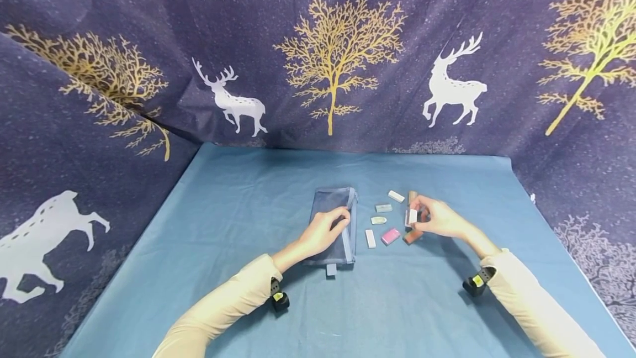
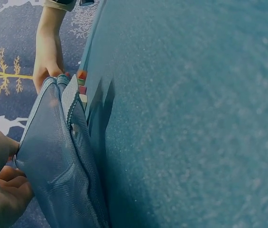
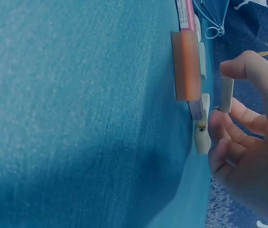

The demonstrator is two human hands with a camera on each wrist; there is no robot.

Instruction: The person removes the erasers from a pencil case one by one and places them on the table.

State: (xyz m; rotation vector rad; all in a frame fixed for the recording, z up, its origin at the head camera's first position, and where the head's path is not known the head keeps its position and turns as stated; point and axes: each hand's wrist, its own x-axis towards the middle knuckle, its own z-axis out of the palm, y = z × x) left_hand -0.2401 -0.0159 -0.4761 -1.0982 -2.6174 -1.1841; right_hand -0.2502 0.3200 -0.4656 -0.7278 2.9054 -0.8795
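A blue mesh zip pouch point(image 1: 329, 199) lies on the cloth, with its zip along the right side. My left hand point(image 1: 320, 233) pinches the pouch's upper layer; in the left wrist view that mesh point(image 2: 53, 156) is lifted up from the table. Off to the right, my right hand point(image 1: 442, 220) holds a white block eraser point(image 3: 226, 92) between thumb and fingers, raised over other erasers. Below it are an orange-brown eraser point(image 1: 413, 236) and a tan one point(image 1: 412, 196). A pink eraser point(image 1: 391, 236) and a white one point(image 1: 370, 238) lie between pouch and hand.
More small erasers lie behind: a white one point(image 1: 396, 196), a greyish one point(image 1: 383, 208) and a cream one point(image 1: 379, 220). A blue cloth point(image 1: 238, 198) covers the table. Dark printed fabric point(image 1: 278, 98) with deer and trees hangs behind and at the sides.
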